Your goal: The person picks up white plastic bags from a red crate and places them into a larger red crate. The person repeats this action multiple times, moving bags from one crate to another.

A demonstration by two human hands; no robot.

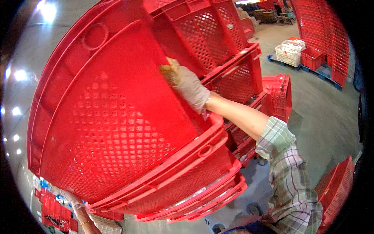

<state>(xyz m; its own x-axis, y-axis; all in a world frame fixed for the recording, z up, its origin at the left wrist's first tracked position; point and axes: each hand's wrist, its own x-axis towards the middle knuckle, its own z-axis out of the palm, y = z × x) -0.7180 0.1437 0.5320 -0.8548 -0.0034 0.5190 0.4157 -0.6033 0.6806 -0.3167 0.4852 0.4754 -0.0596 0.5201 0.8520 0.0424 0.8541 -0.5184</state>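
A large red plastic crate (pixel 113 128) with perforated mesh sides fills the left and middle of the head view, tilted up close to me. My right hand (pixel 189 84), in a whitish glove with a yellow-brown patch at the fingers, is closed on its right edge. Down at the lower left corner of the crate, my left hand (pixel 70 198) grips it in a thin, see-through glove; its fingers are partly hidden. More red crates (pixel 194 206) are stacked directly below.
Stacked red crates (pixel 233 78) rise just behind my right hand. Farther right, white crates (pixel 288 54) stand on a blue pallet (pixel 323 78) beside a tall red stack (pixel 325 35). Another red crate (pixel 335 191) is near my right elbow.
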